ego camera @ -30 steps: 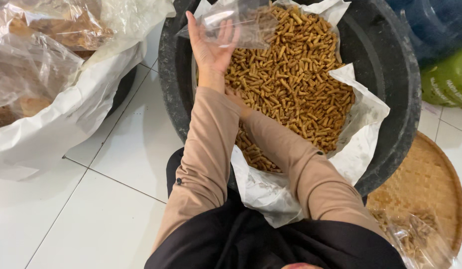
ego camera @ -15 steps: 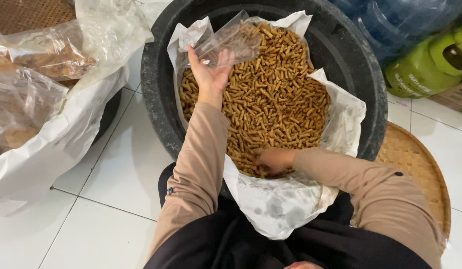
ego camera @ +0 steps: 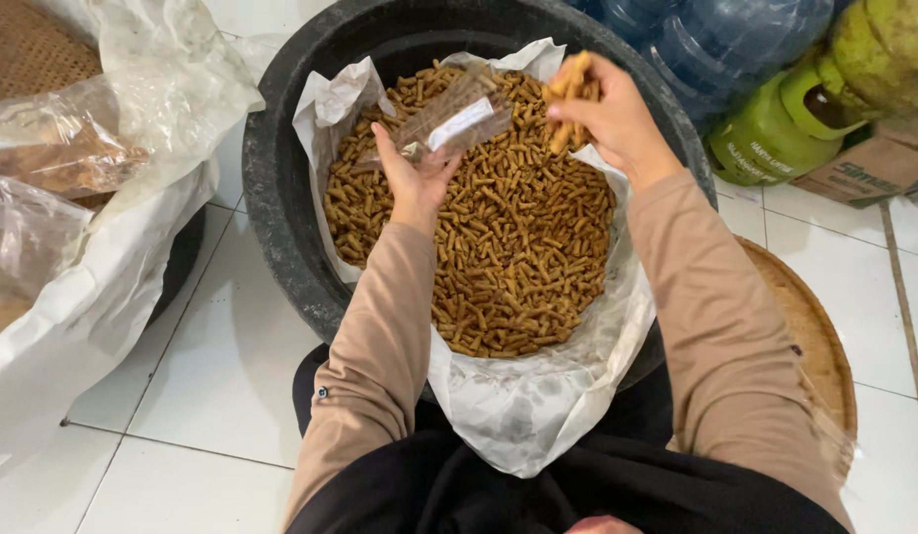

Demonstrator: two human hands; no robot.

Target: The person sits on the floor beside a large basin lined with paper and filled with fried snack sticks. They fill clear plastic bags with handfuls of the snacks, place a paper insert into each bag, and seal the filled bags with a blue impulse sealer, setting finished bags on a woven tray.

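Note:
A black round tub [ego camera: 281,198] lined with a white plastic sheet [ego camera: 518,405] holds a heap of brown stick snacks [ego camera: 499,247]. My left hand [ego camera: 412,173] is above the heap and holds a small clear plastic bag [ego camera: 451,119] by its lower part. My right hand [ego camera: 602,109] is raised beside the bag, closed on a handful of the snack sticks [ego camera: 570,84]. The bag's mouth points toward the right hand.
A large bag-lined container [ego camera: 73,198] with clear bags of brown food stands on the left. Blue water jugs [ego camera: 716,49], a green gas cylinder [ego camera: 785,129] and a cardboard box [ego camera: 865,168] stand at the back right. A woven tray [ego camera: 815,336] lies on the white tiled floor [ego camera: 182,396].
My right hand has come up out of the heap with a handful of sticks and moved to the bag. The left hand with the bag has lowered slightly.

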